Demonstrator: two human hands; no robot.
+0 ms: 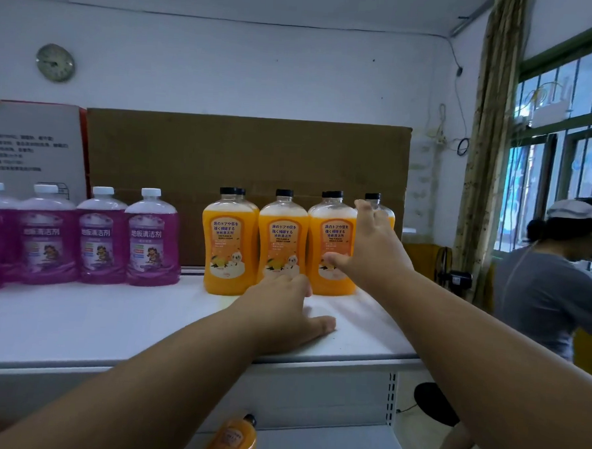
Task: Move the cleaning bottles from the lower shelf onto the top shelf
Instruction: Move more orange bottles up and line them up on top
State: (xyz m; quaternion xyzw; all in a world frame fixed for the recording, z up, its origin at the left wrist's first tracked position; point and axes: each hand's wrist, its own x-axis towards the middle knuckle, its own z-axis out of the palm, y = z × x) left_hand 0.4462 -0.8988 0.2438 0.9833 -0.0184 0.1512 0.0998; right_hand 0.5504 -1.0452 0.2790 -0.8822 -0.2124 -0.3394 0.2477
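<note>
Head camera view, looking forward and down along two bare arms toward a white top shelf [76,329]. Upright on it stand cleaning bottles of two kinds. The orange bottles [228,244] are clear plastic with black caps, filled with orange liquid and wrapped in orange labels; six caps show, three bottles in front and three partly hidden behind. To their left stand the purple bottles [153,239], rounder, with white caps and purple labels; four are visible, the leftmost cut off by the frame edge. One more orange bottle [232,440] stands on the lower shelf [310,444]. The left hand [283,313] rests palm down on the top shelf, fingers relaxed, holding nothing. The right hand [368,248] reaches forward with fingers spread, against the rightmost front orange bottle, not gripping it.
</note>
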